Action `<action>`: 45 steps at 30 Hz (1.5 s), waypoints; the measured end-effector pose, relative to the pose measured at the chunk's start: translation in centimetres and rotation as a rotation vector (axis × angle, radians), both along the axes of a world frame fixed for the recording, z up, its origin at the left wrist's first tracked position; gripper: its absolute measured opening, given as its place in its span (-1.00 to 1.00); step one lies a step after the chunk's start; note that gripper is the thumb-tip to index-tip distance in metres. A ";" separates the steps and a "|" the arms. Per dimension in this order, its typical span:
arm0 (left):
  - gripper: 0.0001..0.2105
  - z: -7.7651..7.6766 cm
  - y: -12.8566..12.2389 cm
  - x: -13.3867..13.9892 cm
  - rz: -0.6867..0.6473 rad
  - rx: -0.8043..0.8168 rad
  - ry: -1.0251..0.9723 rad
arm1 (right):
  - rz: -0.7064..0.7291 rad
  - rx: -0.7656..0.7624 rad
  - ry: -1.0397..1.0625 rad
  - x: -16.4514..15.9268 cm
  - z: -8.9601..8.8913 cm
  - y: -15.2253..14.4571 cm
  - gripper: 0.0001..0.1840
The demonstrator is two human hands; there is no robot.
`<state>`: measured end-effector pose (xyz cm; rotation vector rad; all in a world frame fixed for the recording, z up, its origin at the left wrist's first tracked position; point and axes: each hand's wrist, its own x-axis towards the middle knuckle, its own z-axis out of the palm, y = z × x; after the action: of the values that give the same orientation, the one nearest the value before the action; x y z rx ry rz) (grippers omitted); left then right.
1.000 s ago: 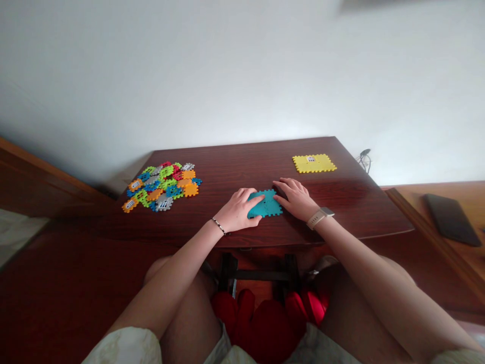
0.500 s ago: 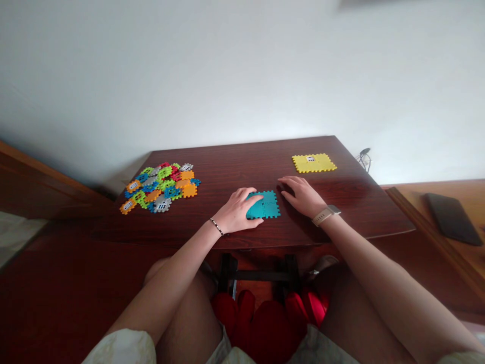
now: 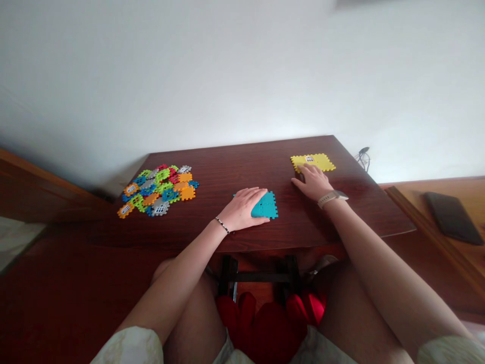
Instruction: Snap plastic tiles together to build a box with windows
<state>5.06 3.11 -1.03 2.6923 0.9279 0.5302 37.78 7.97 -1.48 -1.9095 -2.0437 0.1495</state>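
A teal panel [image 3: 270,204] of joined puzzle tiles with toothed edges lies flat on the table. My left hand [image 3: 245,208] rests across its left part, fingers stretched along the far side and thumb by the near edge. That hand hides much of the panel. Farther back on the right lies a yellow toothed panel [image 3: 322,162] with a small white window piece in it. At its near left edge is my right hand [image 3: 313,182], open, with fingertips over the edge and thumb apart. Whether those fingertips touch it I cannot tell.
A pile of interlocking tiles [image 3: 162,188] in green, blue, orange, red and grey covers the left of the dark wooden table [image 3: 220,167]. A wall stands behind the table. On the right are a cable [image 3: 364,157] and a dark flat object [image 3: 452,217] on a lower wooden surface.
My right hand has moved away from me and to the right, to the yellow panel. My left hand has slid slightly right over the teal panel, its fingers now closer together.
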 end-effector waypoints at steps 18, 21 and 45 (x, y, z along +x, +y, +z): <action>-0.22 0.4 -0.1 0.5 0.059 -0.051 -0.043 | -0.029 0.037 -0.057 -3.9 1.9 -3.5 -0.38; -0.22 0.4 -0.3 0.6 0.069 -0.044 -0.039 | -0.060 0.045 0.056 -3.6 2.4 -3.5 -0.40; 0.01 -0.4 -0.3 -0.1 0.021 -0.013 -0.076 | 0.074 -0.103 -0.029 3.4 1.2 -2.2 0.11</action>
<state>4.97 2.83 -1.39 2.6335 0.9364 0.6241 41.21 5.80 -0.26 -1.9069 -2.1656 0.2520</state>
